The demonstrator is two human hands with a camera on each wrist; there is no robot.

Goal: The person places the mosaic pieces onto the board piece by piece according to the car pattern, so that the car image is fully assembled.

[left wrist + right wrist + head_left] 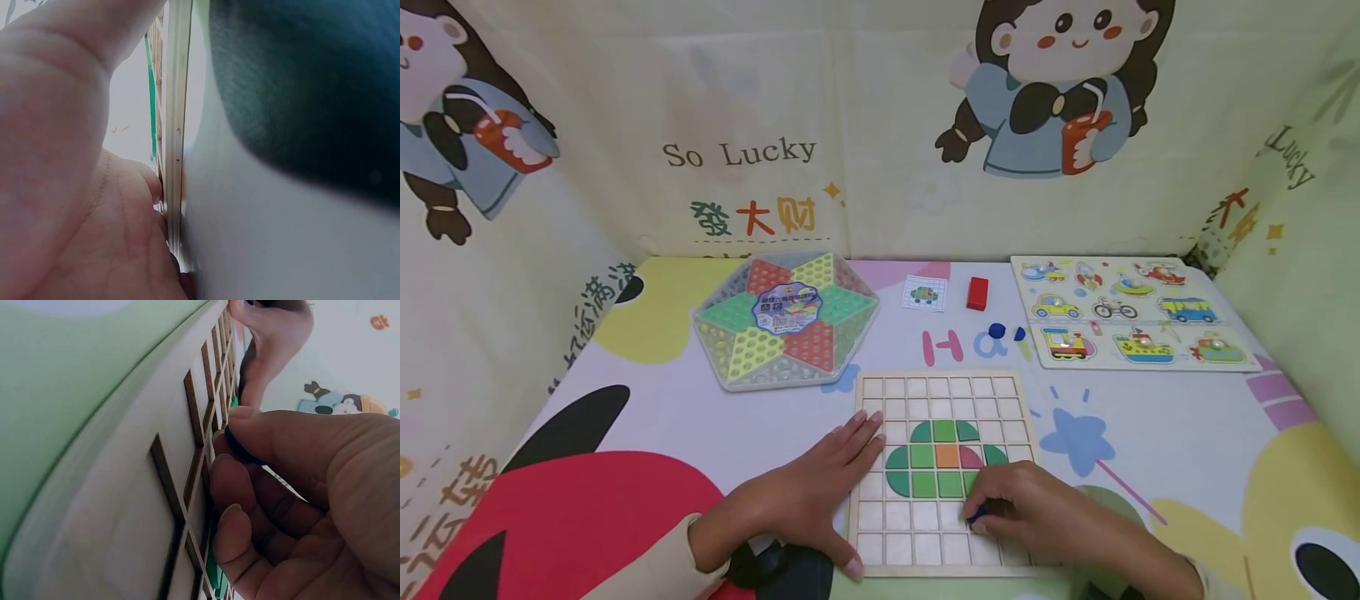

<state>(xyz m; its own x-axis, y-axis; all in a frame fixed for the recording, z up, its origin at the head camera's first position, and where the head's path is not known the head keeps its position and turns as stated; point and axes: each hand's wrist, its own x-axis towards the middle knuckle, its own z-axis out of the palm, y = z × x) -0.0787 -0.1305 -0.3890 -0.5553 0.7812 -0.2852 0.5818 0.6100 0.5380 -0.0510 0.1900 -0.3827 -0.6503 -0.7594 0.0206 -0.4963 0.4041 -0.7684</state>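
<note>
A wooden grid board lies in front of me in the head view. In its middle cells sit several green tiles, an orange square and a pinkish-red tile. My left hand rests along the board's left edge, fingers extended and thumb spread at the near corner. Thumb and fingertips of my right hand pinch a small dark blue tile over the lower cells, just below the green tiles. Its full shape is hidden by the fingers. The right hand covers part of the board's right side.
A hexagonal clear-lidded game box lies at the back left. Behind the board are a small picture card, a red block and two blue pieces. A vehicle puzzle board lies back right, before a curtain.
</note>
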